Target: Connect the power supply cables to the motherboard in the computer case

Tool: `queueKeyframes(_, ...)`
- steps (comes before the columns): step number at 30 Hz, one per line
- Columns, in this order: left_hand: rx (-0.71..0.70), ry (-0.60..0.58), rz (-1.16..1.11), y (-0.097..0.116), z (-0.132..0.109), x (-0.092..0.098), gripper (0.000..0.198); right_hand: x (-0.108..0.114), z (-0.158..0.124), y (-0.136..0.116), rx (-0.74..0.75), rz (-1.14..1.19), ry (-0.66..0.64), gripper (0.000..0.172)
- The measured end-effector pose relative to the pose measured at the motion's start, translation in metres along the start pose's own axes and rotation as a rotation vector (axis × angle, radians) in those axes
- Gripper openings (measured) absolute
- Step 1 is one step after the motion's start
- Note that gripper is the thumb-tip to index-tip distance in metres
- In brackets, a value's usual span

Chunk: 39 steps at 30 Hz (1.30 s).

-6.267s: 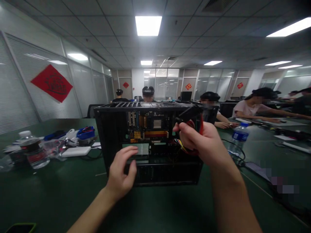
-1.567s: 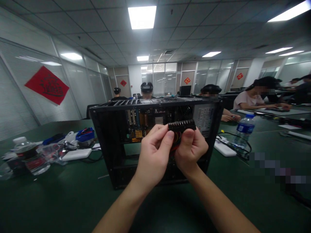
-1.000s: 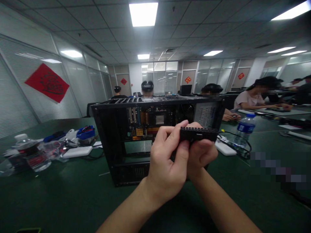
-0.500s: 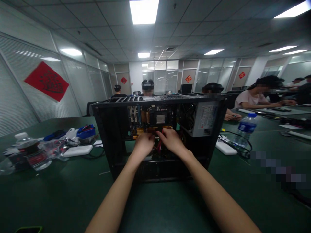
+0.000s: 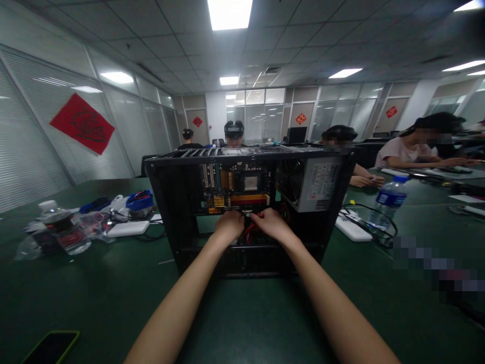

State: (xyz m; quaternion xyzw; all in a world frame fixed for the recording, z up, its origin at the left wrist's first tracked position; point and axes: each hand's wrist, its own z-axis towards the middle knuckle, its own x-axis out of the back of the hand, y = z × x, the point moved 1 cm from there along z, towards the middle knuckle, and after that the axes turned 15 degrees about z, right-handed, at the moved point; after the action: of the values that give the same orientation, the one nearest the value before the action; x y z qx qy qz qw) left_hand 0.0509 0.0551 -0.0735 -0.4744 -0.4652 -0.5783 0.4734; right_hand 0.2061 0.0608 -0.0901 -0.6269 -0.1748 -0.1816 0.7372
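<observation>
An open black computer case [image 5: 161, 212] stands in front of me, with a motherboard [image 5: 237, 184] at its back wall and a silver power supply [image 5: 320, 184] at the upper right. Inside, just below the yellow and red memory slots [image 5: 248, 200], both hands work close together. My left hand [image 5: 229, 226] is closed, its fingertips turned in and mostly hidden. Closed in a pinch, my right hand [image 5: 271, 223] is at the upper end of some red cables [image 5: 250, 230]. The cables hang between the two hands, and their far ends are lost in shadow.
A phone [image 5: 51, 347] lies at the near left. Farther left are a bottle [image 5: 64, 227], plastic bags and a white box [image 5: 129, 229]. Right of the case are another white box [image 5: 354, 227], black cables and a blue-capped bottle [image 5: 390, 197]. Other people sit beyond.
Both hands have moved down a little from over the memory slots, which now show. The view has shifted slightly, bringing more of the phone into sight.
</observation>
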Motion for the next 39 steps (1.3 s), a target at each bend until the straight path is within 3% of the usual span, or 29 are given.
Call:
queueKeyframes(19, 0.097, 0.026, 0.008, 0.015, 0.004, 0.000, 0.036, -0.001, 0.008, 0.000, 0.030, -0.022, 0.001, 0.042)
queueKeyframes(39, 0.108, 0.027, -0.025, 0.011, 0.009, -0.009, 0.035, -0.002, 0.011, -0.006, 0.013, -0.117, -0.039, 0.038)
